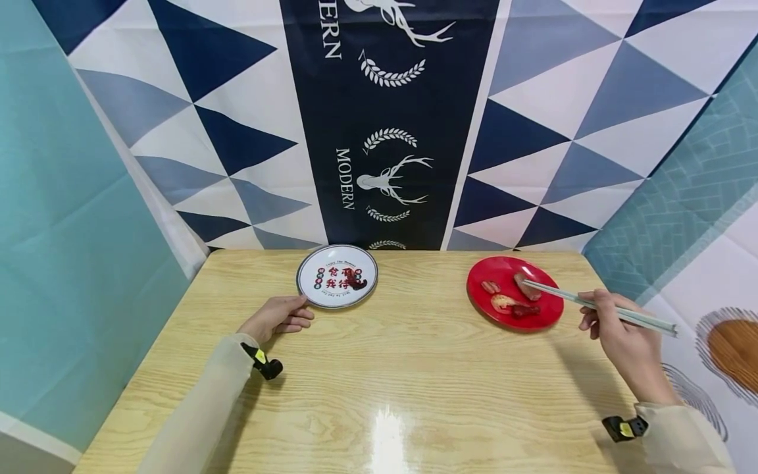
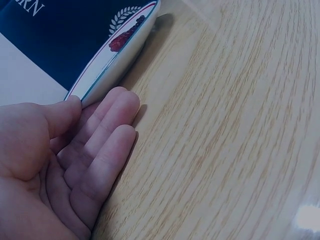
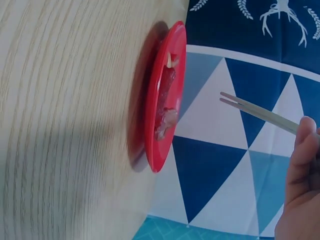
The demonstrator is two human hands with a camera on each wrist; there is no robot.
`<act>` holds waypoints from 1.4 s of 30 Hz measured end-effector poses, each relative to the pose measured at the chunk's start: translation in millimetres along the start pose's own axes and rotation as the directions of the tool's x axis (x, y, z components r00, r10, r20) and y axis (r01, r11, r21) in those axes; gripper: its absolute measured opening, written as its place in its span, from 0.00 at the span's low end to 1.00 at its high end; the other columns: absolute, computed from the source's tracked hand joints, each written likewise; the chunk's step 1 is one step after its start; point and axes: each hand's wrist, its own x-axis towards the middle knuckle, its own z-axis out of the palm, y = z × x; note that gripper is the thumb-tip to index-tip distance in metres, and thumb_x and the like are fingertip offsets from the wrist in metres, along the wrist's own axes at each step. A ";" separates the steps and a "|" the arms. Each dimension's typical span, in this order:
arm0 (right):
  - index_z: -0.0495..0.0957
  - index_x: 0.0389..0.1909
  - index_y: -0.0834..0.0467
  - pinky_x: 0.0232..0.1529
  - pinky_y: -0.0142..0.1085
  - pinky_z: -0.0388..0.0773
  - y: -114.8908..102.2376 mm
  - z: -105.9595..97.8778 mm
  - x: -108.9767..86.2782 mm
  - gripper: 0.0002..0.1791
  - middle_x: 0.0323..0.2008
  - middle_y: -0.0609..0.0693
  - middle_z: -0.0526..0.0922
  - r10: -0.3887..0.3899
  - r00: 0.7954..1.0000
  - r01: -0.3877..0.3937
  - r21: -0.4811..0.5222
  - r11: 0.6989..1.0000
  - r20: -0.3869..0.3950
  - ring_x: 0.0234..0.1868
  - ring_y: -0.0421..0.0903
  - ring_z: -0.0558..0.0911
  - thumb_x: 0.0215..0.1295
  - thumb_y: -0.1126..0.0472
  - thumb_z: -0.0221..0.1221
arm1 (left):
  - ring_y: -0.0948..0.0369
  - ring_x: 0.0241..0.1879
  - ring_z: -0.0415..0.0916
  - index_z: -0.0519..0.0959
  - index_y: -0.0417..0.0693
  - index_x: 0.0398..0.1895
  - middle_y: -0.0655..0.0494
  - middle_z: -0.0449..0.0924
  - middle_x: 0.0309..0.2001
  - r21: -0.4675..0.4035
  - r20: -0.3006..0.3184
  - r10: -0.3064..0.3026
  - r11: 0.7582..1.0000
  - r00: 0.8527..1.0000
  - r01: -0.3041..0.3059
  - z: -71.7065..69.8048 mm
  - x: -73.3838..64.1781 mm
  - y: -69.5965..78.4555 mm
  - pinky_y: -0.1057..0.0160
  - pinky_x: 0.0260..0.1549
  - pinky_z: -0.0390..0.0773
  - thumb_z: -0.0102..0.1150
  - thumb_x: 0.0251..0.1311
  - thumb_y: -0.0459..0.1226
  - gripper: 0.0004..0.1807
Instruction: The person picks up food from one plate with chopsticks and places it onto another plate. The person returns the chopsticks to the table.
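Note:
My left hand (image 1: 277, 317) holds the near-left rim of a white plate (image 1: 309, 275), thumb on the rim and fingers below it. Red characters and a dark rim line decorate this plate, and a dark red food piece (image 1: 356, 281) lies on its right half. In my right hand (image 1: 629, 332) is a pair of pale green chopsticks (image 1: 562, 294), pointing left. Their tips overlap a brown food piece (image 1: 526, 288) on a red plate (image 1: 490, 267) in the head view; the right wrist view shows the tips close together above the plate, nothing between them.
Also on the red plate are a small pinkish piece (image 1: 490, 287), a pale drumstick-shaped piece (image 1: 503, 301) and a dark red piece (image 1: 526, 311). Both plates stand near the back of the wooden table (image 1: 414, 368), before a patterned cloth (image 1: 391, 217). Teal sheets hang at the sides.

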 end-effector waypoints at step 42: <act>0.83 0.38 0.71 0.15 0.30 0.71 25.9 -21.9 17.2 0.09 0.17 0.44 0.80 -0.134 0.984 0.137 -0.014 0.991 0.117 0.17 0.37 0.75 0.75 0.73 0.54 | 0.66 0.32 0.87 0.78 0.38 0.60 0.58 0.89 0.35 -0.016 -0.017 -0.029 0.999 0.999 0.028 0.8 -0.5 0.5 0.68 0.37 0.88 0.51 0.78 0.51 0.25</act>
